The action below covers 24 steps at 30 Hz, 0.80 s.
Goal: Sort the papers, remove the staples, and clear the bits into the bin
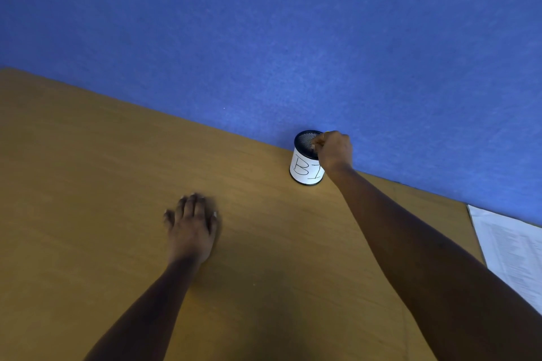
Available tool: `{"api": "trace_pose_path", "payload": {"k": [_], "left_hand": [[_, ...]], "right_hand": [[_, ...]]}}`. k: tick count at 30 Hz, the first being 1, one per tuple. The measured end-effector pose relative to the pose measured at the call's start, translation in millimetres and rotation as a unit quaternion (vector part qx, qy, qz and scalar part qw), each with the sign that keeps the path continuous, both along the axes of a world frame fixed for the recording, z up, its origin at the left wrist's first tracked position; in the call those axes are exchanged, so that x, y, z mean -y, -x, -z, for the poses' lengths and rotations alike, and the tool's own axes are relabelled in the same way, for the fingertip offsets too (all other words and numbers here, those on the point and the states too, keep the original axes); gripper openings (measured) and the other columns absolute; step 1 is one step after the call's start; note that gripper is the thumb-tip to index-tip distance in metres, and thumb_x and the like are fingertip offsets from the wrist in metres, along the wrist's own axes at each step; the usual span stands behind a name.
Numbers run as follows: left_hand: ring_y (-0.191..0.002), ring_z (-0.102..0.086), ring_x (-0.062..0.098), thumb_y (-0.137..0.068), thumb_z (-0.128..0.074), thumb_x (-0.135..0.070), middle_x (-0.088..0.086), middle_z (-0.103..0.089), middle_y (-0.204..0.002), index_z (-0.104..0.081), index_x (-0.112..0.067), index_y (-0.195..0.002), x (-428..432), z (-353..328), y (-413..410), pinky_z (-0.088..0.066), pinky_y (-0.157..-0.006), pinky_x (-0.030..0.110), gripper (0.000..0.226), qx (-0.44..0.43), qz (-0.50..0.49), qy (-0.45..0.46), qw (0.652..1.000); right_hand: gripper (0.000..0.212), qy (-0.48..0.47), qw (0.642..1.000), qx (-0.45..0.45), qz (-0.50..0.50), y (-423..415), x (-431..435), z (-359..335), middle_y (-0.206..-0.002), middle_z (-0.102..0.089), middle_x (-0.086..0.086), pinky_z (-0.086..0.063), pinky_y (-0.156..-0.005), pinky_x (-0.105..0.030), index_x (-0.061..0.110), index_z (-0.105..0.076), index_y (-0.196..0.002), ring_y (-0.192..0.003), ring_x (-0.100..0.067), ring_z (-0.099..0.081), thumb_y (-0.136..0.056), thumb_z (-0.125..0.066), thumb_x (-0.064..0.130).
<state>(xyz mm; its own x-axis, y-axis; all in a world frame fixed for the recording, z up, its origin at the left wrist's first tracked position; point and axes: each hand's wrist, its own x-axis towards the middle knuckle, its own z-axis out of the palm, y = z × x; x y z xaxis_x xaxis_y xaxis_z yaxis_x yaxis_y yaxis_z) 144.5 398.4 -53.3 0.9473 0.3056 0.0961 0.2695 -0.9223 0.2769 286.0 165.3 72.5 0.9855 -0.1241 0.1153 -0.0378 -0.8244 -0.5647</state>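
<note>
- Fingers (318, 143) of the right hand (334, 151) are bunched over the mouth of the bin (305, 168); whether they pinch any bits is too small to tell.
- Flat on the table (88, 184) rests the left hand (192, 227), fingers straight and spread, holding nothing.
- At the table's far edge the bin stands upright (its label is partly hidden by the wrist).
- Printed papers (516, 252) lie at the right edge, well apart from the bin; no scraps show on the table, so clearing looks nearly finished.

Wooden desk (88, 184), blue felt partition (264, 23)
</note>
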Motion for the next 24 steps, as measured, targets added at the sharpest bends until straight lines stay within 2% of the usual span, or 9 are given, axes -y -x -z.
{"api": "trace_pose_path", "payload": {"k": [2,5,8,13,16,19,22,24], "left_hand": [[-0.122,-0.049,0.038,-0.082,-0.038,-0.038,0.021,-0.057,-0.126,-0.056,0.0,-0.121,0.4,-1.0,0.4,-0.033,-0.097,0.06,0.057,0.0,0.001,0.002,1.0],[-0.12,-0.05,0.04,-0.082,-0.04,-0.036,0.022,-0.058,-0.124,-0.056,0.001,-0.121,0.8,-1.5,0.5,-0.034,-0.095,0.062,0.056,0.0,0.001,0.007,1.0],[-0.117,-0.052,0.041,-0.083,-0.029,-0.042,0.023,-0.059,-0.121,-0.057,0.002,-0.118,0.1,-1.2,0.7,-0.036,-0.093,0.063,0.063,-0.011,0.011,0.005,1.0],[-0.119,-0.051,0.041,-0.082,-0.025,-0.043,0.023,-0.058,-0.123,-0.057,0.002,-0.12,0.5,-3.1,0.8,-0.036,-0.094,0.062,0.067,0.001,0.013,0.007,1.0],[-0.115,-0.054,0.042,-0.082,-0.027,-0.042,0.025,-0.06,-0.119,-0.058,0.003,-0.117,0.8,-2.4,0.9,-0.038,-0.091,0.064,0.065,0.007,0.015,0.001,1.0],[-0.115,-0.053,0.042,-0.082,-0.027,-0.042,0.025,-0.06,-0.119,-0.058,0.003,-0.117,0.4,-1.3,0.2,-0.037,-0.091,0.064,0.065,0.002,0.013,0.007,1.0],[-0.116,-0.052,0.042,-0.082,-0.027,-0.042,0.024,-0.059,-0.12,-0.058,0.003,-0.118,0.1,1.5,-0.4,-0.036,-0.092,0.063,0.065,0.009,0.016,-0.001,1.0],[-0.117,-0.052,0.042,-0.082,-0.028,-0.042,0.024,-0.059,-0.121,-0.058,0.003,-0.118,0.2,3.7,-1.6,-0.035,-0.093,0.063,0.064,0.008,0.016,0.002,1.0]], "right_hand": [[0.026,0.01,1.0,0.005,-0.007,-0.1,-0.3,0.5,-0.105,-0.067,-0.019,-0.051,-0.086,-0.037,0.003,-0.07,-0.099,-0.099,-0.034,-0.06,-0.088,-0.047,0.0],[0.022,-0.004,1.0,0.008,0.001,-0.2,-1.1,1.6,-0.1,-0.068,-0.019,-0.052,-0.085,-0.04,0.003,-0.071,-0.093,-0.095,-0.033,-0.062,-0.084,-0.051,-0.002],[0.021,-0.04,0.999,0.014,0.014,-1.2,-0.9,2.6,-0.096,-0.07,-0.017,-0.054,-0.084,-0.04,0.003,-0.071,-0.087,-0.093,-0.031,-0.064,-0.08,-0.052,-0.005],[0.028,-0.048,0.999,0.019,0.007,-2.8,0.3,3.3,-0.104,-0.069,-0.014,-0.052,-0.089,-0.035,0.004,-0.071,-0.097,-0.1,-0.028,-0.062,-0.085,-0.047,-0.005],[0.023,-0.066,0.998,0.023,0.011,-3.9,0.4,5.2,-0.101,-0.07,-0.015,-0.053,-0.083,-0.031,0.003,-0.071,-0.092,-0.095,-0.028,-0.064,-0.082,-0.053,-0.006],[0.026,-0.046,0.998,0.03,0.012,-2.4,1.7,3.5,-0.108,-0.064,-0.013,-0.043,-0.073,-0.022,0.002,-0.068,-0.092,-0.096,-0.027,-0.061,-0.08,-0.05,-0.01],[0.023,-0.035,0.998,0.047,0.01,-1.5,2.6,3.2,-0.115,-0.052,-0.014,-0.037,-0.071,-0.023,0.0,-0.065,-0.094,-0.098,-0.028,-0.056,-0.081,-0.049,-0.01],[0.014,-0.033,0.998,0.058,0.006,-2.1,1.5,5.4,-0.111,-0.055,-0.016,-0.042,-0.073,-0.027,-0.001,-0.066,-0.09,-0.095,-0.03,-0.058,-0.081,-0.055,-0.004]]}}
